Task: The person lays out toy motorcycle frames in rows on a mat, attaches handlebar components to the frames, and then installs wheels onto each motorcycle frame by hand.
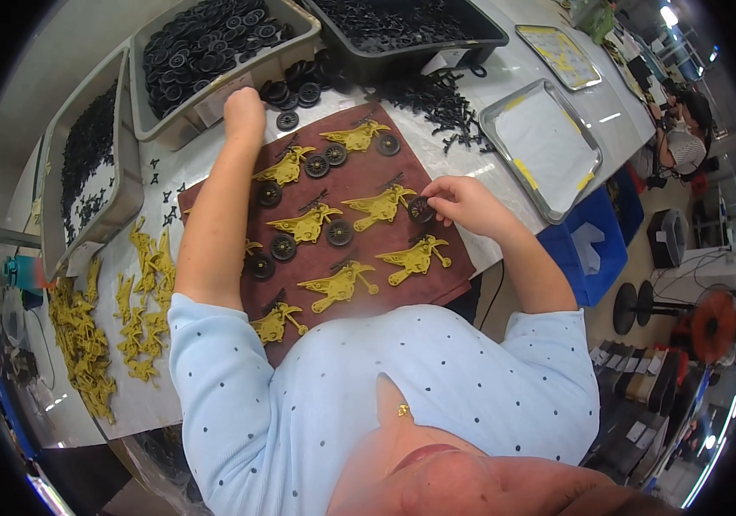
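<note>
Yellow toy motorbike bodies (378, 206) lie in rows on a dark red cloth (359, 249); some have black wheels at their ends. My right hand (469, 208) pinches a black toy wheel (420, 210) between thumb and fingers, at the front end of a body in the middle row. At the cloth's far left, my left hand (245, 112) is closed by the front wall of a grey bin (213, 96), beside loose black wheels (287, 120). What its fingers hold, if anything, is hidden.
Small black parts fill another grey bin (124, 172) and a black bin (480, 34); more black parts (437, 107) are heaped on the table. Yellow bodies (84, 344) pile up at left. A metal tray (548, 146) and a blue crate (590, 249) are at right.
</note>
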The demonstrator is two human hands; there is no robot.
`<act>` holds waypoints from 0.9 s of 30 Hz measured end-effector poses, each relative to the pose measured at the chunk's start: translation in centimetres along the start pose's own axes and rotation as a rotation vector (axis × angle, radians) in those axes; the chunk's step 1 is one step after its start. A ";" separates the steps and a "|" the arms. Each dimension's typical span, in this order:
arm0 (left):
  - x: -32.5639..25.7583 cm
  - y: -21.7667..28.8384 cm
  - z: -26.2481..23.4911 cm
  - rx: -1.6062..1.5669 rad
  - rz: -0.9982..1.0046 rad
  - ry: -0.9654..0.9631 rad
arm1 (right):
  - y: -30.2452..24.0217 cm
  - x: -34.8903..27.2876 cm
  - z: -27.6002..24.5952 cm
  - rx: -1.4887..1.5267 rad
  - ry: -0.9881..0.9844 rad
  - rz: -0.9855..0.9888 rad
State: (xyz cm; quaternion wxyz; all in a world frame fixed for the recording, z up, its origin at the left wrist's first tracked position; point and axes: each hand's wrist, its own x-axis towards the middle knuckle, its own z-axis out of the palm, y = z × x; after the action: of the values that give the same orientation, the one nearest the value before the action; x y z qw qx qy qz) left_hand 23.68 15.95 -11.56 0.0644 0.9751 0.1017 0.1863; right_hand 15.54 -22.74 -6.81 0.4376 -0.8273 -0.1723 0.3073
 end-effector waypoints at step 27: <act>-18.1 12.5 -7.3 -0.534 0.429 -0.288 | 1.0 0.9 1.1 -0.365 0.271 -0.167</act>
State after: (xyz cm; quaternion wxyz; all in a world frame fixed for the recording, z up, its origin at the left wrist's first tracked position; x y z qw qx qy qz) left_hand 6.65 0.43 -9.11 0.2896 0.9393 -0.1673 0.0766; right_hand 15.52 -22.06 -8.41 0.3237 -0.9093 -0.2325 0.1200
